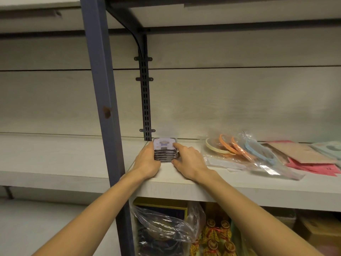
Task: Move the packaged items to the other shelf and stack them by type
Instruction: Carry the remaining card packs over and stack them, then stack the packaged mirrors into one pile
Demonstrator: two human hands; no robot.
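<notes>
Stack of packaged items point(164, 151) sits at back-left corner of shelf point(239, 183), against rear wall, just right of black slotted bracket point(145, 100). Left hand point(147, 159) w/ fingers curled on stack's left side; right hand point(188, 159) grips right side, one finger on top pkg. Bagged rings point(238, 148) near on right, bare shelf between. Pink envelopes point(311, 163) farther right. Front edge open; blue post point(103, 89) left.
</notes>
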